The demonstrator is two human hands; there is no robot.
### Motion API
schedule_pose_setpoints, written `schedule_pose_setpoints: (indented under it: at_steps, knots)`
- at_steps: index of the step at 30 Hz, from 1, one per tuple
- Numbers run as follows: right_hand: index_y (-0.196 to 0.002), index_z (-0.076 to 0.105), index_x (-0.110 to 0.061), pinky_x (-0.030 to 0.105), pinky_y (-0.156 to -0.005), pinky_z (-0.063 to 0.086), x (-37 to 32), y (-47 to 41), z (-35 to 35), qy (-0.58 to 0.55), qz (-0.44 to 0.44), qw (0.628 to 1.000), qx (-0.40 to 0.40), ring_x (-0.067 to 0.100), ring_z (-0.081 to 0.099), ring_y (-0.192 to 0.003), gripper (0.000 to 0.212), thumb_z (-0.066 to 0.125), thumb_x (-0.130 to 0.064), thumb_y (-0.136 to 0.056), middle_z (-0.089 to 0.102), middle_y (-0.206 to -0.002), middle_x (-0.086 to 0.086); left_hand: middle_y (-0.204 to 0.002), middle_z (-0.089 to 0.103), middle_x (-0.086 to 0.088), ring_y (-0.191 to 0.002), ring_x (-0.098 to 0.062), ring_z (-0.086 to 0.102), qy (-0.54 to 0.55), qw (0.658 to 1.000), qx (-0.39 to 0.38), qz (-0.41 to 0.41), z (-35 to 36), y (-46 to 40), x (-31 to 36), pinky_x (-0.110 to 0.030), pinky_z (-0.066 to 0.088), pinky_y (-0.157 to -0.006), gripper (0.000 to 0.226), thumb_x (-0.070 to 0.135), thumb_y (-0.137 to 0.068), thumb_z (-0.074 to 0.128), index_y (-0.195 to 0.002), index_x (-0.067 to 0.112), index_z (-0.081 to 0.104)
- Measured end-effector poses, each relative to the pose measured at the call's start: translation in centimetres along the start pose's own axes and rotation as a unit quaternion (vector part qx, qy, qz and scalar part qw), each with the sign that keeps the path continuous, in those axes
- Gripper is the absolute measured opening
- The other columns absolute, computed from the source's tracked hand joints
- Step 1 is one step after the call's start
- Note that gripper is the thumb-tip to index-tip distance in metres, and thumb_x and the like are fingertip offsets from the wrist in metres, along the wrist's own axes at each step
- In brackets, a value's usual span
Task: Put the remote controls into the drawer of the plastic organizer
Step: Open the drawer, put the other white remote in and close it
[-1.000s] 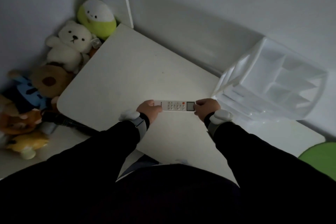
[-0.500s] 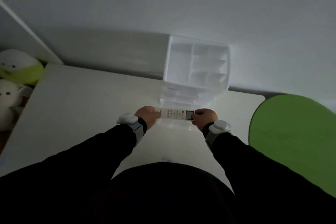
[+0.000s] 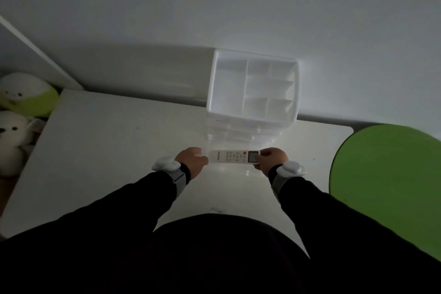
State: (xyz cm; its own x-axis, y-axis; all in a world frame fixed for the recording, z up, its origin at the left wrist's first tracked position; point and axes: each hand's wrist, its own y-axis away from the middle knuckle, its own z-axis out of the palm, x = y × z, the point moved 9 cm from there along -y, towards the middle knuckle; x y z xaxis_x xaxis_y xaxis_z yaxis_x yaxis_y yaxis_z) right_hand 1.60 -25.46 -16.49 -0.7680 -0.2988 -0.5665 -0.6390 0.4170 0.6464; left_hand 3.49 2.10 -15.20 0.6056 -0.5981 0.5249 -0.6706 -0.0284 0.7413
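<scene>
A white remote control with a small screen and an orange button lies level between my hands. My left hand grips its left end, my right hand its screen end. The remote hovers over a pulled-out clear drawer at the bottom of the translucent plastic organizer, which stands against the wall with divided compartments on top. I cannot tell whether the remote touches the drawer.
The organizer stands on a white table. A green round surface lies to the right of the table. Plush toys are piled past the table's left edge. A white wall rises behind.
The view swung right, bringing the organizer from the right side to straight ahead. Both hands kept hold of the remote and now hold it over the open bottom drawer.
</scene>
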Motion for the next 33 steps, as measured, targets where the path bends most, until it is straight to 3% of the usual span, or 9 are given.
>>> schedule_pose_setpoints:
  at_steps: [4,7,15,17,21,25,28,30,33]
  knots:
    - [-0.07,0.07,-0.011,0.044,-0.077,0.063,-0.7,-1.2,1.1,0.111,-0.016,0.994,-0.018,0.036,0.074,-0.075,0.014,0.059,-0.016,-0.077,0.075,-0.075,0.014,-0.138,0.055,-0.009,-0.127,-0.025,0.05,0.009,1.0,-0.003,-0.016,0.3,-0.2,-1.3,-0.028,0.037,-0.106,0.058,0.022,-0.079,0.065,-0.133,0.008,0.05]
    - [-0.075,0.064,-0.004,0.026,-0.066,0.049,-2.2,0.4,1.5,0.243,-0.023,0.968,-0.06,0.029,0.061,-0.08,0.022,0.053,-0.015,-0.09,0.067,-0.088,0.009,-0.134,0.059,-0.007,-0.123,-0.026,0.054,0.012,0.999,-0.009,-0.031,0.5,-0.3,-2.0,-0.03,0.039,-0.105,0.064,0.028,-0.074,0.067,-0.133,0.009,0.05]
    - [-0.057,0.043,-0.012,0.031,-0.072,0.037,-1.9,0.1,2.4,0.282,-0.017,0.957,-0.061,0.03,0.054,-0.079,0.039,0.05,-0.022,-0.094,0.056,-0.074,0.007,-0.12,0.067,-0.011,-0.114,-0.03,0.062,0.067,0.997,-0.008,-0.035,1.7,-3.0,-4.1,-0.045,0.049,-0.1,0.084,0.04,-0.047,0.062,-0.127,0.013,0.055]
    - [-0.064,0.054,-0.011,0.032,-0.074,0.041,-1.8,0.3,1.7,0.275,-0.019,0.96,-0.06,0.034,0.063,-0.087,0.03,0.053,-0.025,-0.09,0.058,-0.07,0.005,-0.121,0.067,-0.011,-0.114,-0.03,0.062,0.073,0.997,-0.008,-0.033,2.2,-3.8,-4.4,-0.046,0.049,-0.1,0.085,0.039,-0.046,0.062,-0.126,0.013,0.055]
    - [-0.119,0.068,-0.015,0.028,-0.096,0.043,-1.6,0.4,-0.7,0.193,-0.047,0.98,-0.013,0.029,0.06,-0.12,0.035,0.057,-0.025,-0.088,0.069,-0.124,0.007,-0.122,0.065,-0.012,-0.112,-0.031,0.063,0.061,0.997,-0.008,-0.045,2.0,-2.6,-3.6,-0.046,0.05,-0.098,0.074,0.034,-0.055,0.065,-0.126,0.013,0.055]
    - [-0.12,0.067,-0.015,0.023,-0.089,0.042,2.0,1.3,-3.9,0.119,-0.01,0.992,0.035,0.029,0.063,-0.114,0.037,0.059,-0.022,-0.084,0.071,-0.119,0.006,-0.113,0.065,-0.015,-0.103,-0.034,0.065,0.017,0.998,-0.024,-0.063,2.1,-1.7,-3.0,-0.042,0.055,-0.088,0.052,0.021,-0.072,0.058,-0.124,0.014,0.054]
    - [-0.124,0.061,-0.012,0.035,-0.09,0.056,6.6,1.0,-2.8,0.084,0.063,0.994,-0.022,0.033,0.071,-0.1,0.048,0.061,-0.026,-0.078,0.073,-0.108,0.014,-0.078,0.05,-0.015,-0.062,-0.026,0.052,0.016,0.995,-0.069,-0.076,3.1,-1.0,-2.3,-0.028,0.038,-0.056,0.008,0.016,-0.088,0.046,-0.088,0.01,0.052]
    - [-0.131,0.053,-0.005,0.047,-0.081,0.061,8.1,1.2,-1.2,0.007,0.093,0.993,-0.069,0.039,0.073,-0.084,0.049,0.061,-0.011,-0.083,0.072,-0.1,0.023,-0.071,0.042,-0.012,-0.053,-0.021,0.046,0.028,0.995,-0.062,-0.075,3.4,-1.4,-2.3,-0.023,0.033,-0.05,0.023,0.012,-0.093,0.037,-0.072,0.014,0.044]
    - [-0.136,0.049,-0.001,0.036,-0.068,0.056,7.6,1.7,-0.5,-0.029,0.079,0.993,-0.081,0.031,0.066,-0.072,0.05,0.058,-0.002,-0.087,0.066,-0.094,0.019,-0.066,0.053,-0.012,-0.054,-0.023,0.052,0.131,0.984,-0.058,-0.105,4.0,-1.3,-2.8,-0.019,0.042,-0.046,0.013,0.004,-0.084,0.051,-0.096,0.007,0.057]
